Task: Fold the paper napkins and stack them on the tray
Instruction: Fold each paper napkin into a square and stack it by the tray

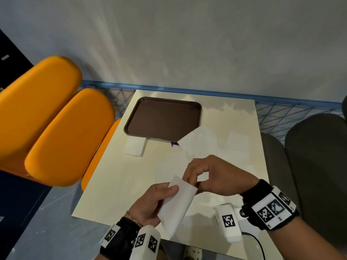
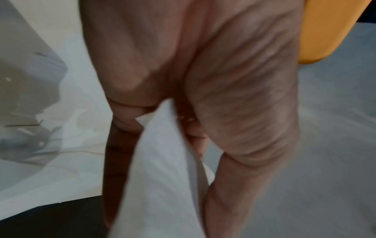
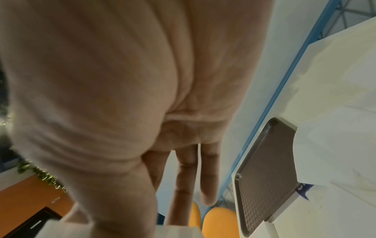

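I hold a white paper napkin (image 1: 176, 205) above the near part of the cream table (image 1: 116, 184). My left hand (image 1: 169, 194) grips its left side, thumb on top; the left wrist view shows the napkin (image 2: 162, 169) running between thumb and fingers of the left hand (image 2: 173, 128). My right hand (image 1: 191, 182) pinches the napkin's top edge with thumb and index finger. The brown tray (image 1: 163, 119) lies at the far left of the table, also seen as the tray (image 3: 266, 177) in the right wrist view. A small stack of folded napkins (image 1: 134, 147) sits just in front of it.
Loose napkins (image 1: 199, 145) lie spread right of the tray, one over its near right corner, another (image 1: 237, 141) further right. Orange chairs (image 1: 47, 119) stand left, grey chairs (image 1: 319, 166) right. A blue mesh rail (image 1: 281, 113) runs behind the table.
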